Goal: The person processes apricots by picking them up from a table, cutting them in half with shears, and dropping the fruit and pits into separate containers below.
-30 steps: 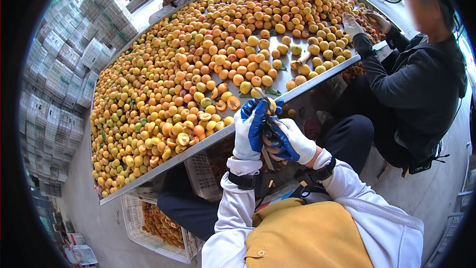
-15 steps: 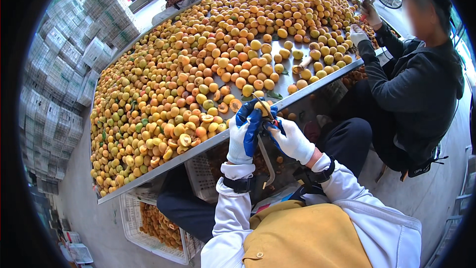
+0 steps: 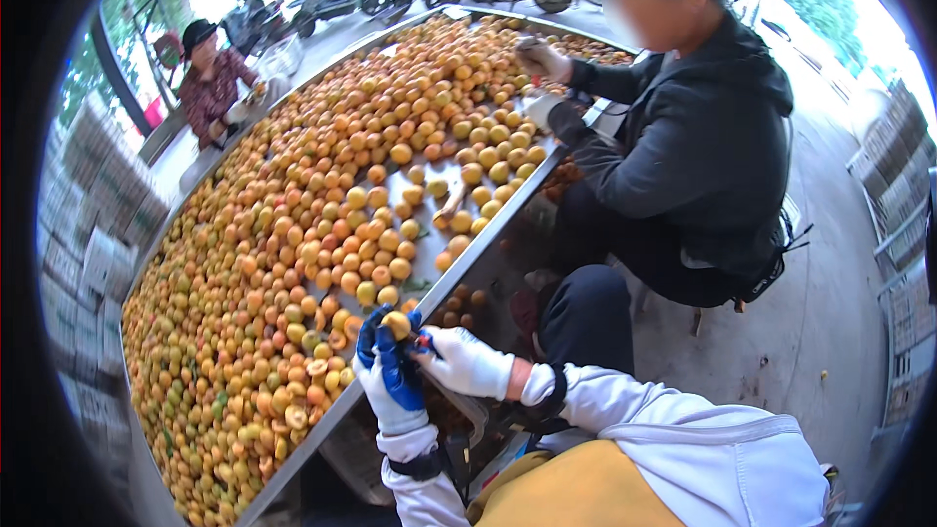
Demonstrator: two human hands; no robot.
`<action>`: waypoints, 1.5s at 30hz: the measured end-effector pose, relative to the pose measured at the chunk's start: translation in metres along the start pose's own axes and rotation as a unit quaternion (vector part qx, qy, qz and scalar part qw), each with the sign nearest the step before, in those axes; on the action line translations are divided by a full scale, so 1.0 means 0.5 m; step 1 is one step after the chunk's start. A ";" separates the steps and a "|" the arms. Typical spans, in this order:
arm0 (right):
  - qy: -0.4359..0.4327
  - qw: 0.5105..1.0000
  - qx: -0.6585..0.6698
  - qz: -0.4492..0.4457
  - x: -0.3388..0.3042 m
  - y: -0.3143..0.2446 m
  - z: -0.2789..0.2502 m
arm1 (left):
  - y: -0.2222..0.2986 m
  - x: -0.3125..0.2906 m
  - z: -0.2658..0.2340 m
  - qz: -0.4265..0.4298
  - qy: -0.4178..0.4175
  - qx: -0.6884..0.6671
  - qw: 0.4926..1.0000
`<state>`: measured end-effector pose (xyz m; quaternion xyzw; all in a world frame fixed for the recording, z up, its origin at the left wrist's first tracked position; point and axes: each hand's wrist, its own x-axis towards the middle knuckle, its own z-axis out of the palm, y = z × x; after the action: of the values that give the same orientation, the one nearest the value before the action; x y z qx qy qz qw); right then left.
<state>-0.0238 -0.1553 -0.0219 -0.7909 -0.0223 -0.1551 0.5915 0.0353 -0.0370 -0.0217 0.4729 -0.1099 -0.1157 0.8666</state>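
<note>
- I see the yellow fruit [image 3: 396,325] by the near edge of the metal table [image 3: 474,250], gripped in the left hand [image 3: 393,371], blue-coated fingers curled around it
- I have the right hand [image 3: 464,363] closed narrow on a small red item [image 3: 423,340], mostly hidden from me, just beside the fruit
- The left hand points upward from the lower edge; the right one comes across nearly level
- Loose fruit [image 3: 283,283], mostly whole, some split, covers much of the table
- Pale crates [image 3: 105,263] stand stacked beyond its left side, contents too blurred to tell

Fruit [image 3: 400,153] lies on the table [image 3: 485,242], crates [image 3: 109,263] at its left, a co-worker [image 3: 683,156] at its right.
</note>
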 end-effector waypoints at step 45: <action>-0.060 0.989 0.116 0.065 -0.003 -0.005 0.001 | 0.041 -0.008 -0.007 0.015 0.013 -0.053 0.998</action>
<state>-0.0256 -0.1540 -0.0201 -0.7248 -0.0241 -0.0646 0.6855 0.0348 -0.0220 -0.0064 0.4257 -0.0999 -0.1021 0.8935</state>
